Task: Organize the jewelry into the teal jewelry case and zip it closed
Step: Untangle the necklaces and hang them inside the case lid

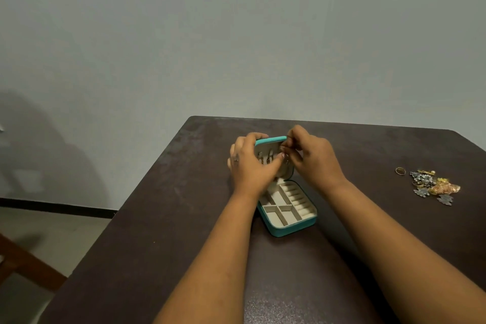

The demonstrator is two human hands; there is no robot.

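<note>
The teal jewelry case [289, 229] lies open in the middle of the table, its beige compartments showing and its lid [271, 140] standing upright at the far side. My left hand [249, 166] grips the lid's left edge, fingers curled over its inner face, where a few small earrings hang. My right hand [310, 155] pinches something small at the lid's upper right; the piece itself is too small to make out. A heap of loose jewelry [431, 185] sits far to the right, with a single ring [400, 171] beside it.
The dark brown table [157, 218] ends at a left edge that runs diagonally and at a far edge near the grey wall. A wooden chair part [23, 263] shows at the lower left, over the floor.
</note>
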